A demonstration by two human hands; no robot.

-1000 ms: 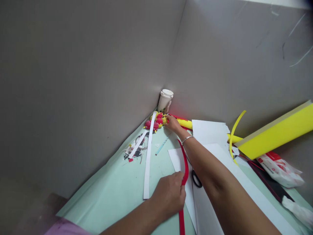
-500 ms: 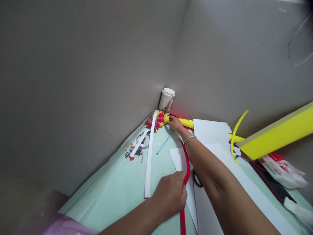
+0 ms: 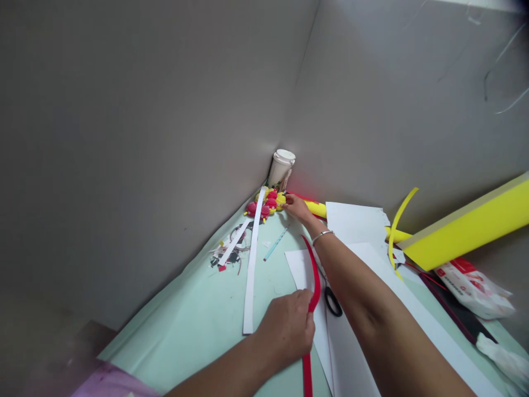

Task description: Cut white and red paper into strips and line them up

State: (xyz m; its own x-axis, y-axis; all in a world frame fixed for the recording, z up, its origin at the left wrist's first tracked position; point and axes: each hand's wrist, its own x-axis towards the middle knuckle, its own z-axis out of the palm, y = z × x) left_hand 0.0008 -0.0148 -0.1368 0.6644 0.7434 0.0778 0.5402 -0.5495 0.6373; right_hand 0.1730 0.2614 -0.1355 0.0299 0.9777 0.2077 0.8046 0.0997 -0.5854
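Observation:
My left hand (image 3: 287, 324) is closed around a red paper strip (image 3: 307, 375), which curves up beyond the fingers and hangs down below them. Farther back, my right hand (image 3: 296, 206) reaches to a pile of small round red and yellow ornaments (image 3: 271, 203). Its fingers are curled against a yellow ornament (image 3: 281, 199) at the pile's right side; the fingertips are partly hidden. A long white strip (image 3: 250, 275) lies left of my left hand, its far end over the pile. Under my right forearm, black-handled scissors (image 3: 333, 302) show in part on white sheets (image 3: 351, 353).
A lidded white cup (image 3: 282, 165) stands in the wall corner. Scraps (image 3: 231, 256), a shorter white strip (image 3: 235, 242) and a light-blue pencil-like stick (image 3: 276, 244) lie on the pale green cover (image 3: 198, 331). At right are a yellow board (image 3: 467, 231), a curled yellow strip (image 3: 397, 220) and a tissue pack (image 3: 475, 286).
Both hands stay nearly where they were, the left still on the red strip and the right at the ornaments. The view has shifted very slightly, showing more of the scissors' handle.

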